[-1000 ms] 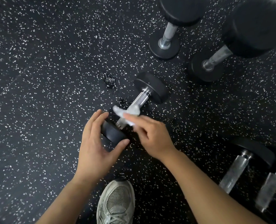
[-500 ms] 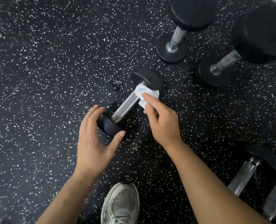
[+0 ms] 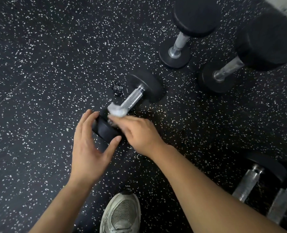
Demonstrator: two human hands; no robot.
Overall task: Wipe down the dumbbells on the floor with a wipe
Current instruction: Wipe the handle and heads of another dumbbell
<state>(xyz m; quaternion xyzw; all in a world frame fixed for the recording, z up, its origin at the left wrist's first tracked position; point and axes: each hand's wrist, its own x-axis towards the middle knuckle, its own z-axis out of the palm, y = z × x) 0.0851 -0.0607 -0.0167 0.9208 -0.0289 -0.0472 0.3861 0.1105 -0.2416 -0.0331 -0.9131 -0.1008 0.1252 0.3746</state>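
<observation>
A small dumbbell with black round heads and a knurled metal handle lies on the speckled black floor at the centre. My left hand grips its near head between fingers and thumb. My right hand holds a crumpled white wipe against the near end of the handle, next to that head.
Two bigger dumbbells stand at the upper right. Two more dumbbells lie at the lower right edge. A grey sneaker is at the bottom centre. A small patch of black debris lies left of the handle.
My right hand has slid the wipe down the handle from the far head to the near end. My left hand stays on the near head.
</observation>
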